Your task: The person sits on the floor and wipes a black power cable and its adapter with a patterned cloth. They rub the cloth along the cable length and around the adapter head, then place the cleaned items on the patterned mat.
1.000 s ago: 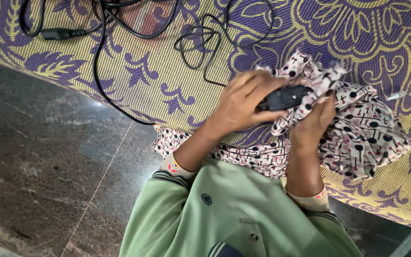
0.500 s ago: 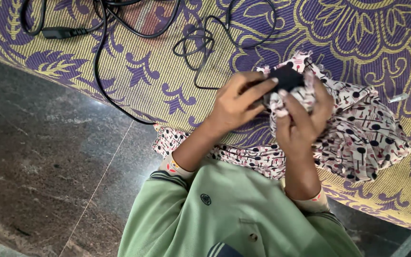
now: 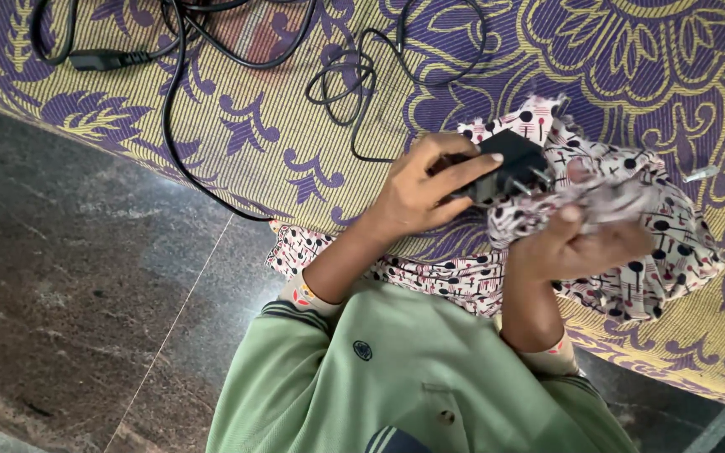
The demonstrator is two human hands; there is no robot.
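The black plug block (image 3: 509,164) sits in the left hand (image 3: 421,189), up above the patterned mat (image 3: 295,126). Its metal pins stick out to the right. The left fingers are closed tight around the block, with the thumb on top. The right hand (image 3: 576,243) is bunched shut on a spotted cloth (image 3: 639,226), white with dark dots and red bits. The cloth lies just beside the pins and touches the block from below. More of the cloth spreads out on the mat and hangs over its edge near the green sleeves (image 3: 362,361).

It looks like the step in hand is rubbing the block clean with the cloth. A next rub would need the left hand to hold the block firm while the right hand presses cloth against its sides. The pins could snag the cloth, so that part wants care.

A thin black cord (image 3: 362,92) loops away from the block across the mat. Thicker black cables (image 3: 169,84) lie farther left. The dark stone floor (image 3: 86,277) shows beside the mat.
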